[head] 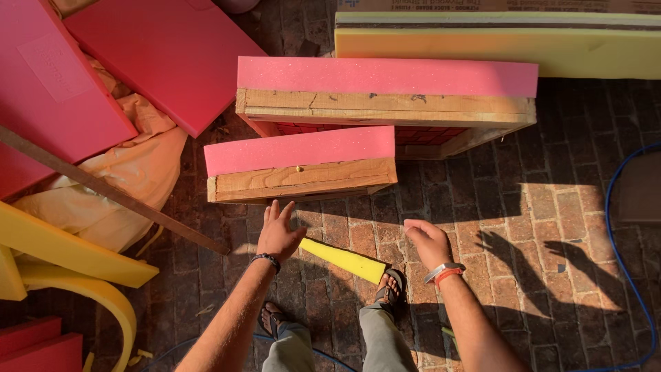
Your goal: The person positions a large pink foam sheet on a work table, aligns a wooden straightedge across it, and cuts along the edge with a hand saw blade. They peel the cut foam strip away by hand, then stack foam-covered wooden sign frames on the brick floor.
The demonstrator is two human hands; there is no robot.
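Observation:
My left hand (277,231) reaches forward with fingers spread, holding nothing, just below the near wooden frame (303,178) topped with pink foam (299,149). A yellow foam offcut (343,260) lies on the brick floor between my hands, touching neither. My right hand (428,242) hovers over the bricks with fingers curled loosely down, empty. A larger wooden frame (385,109) with pink foam (385,76) stands behind the near one.
Red foam slabs (158,48) and a wooden stick (110,189) lean at left over cream fabric (131,172). Yellow foam pieces (69,251) lie lower left. A thick yellow foam slab (496,48) sits at the back right. A blue hose (623,262) runs along the right.

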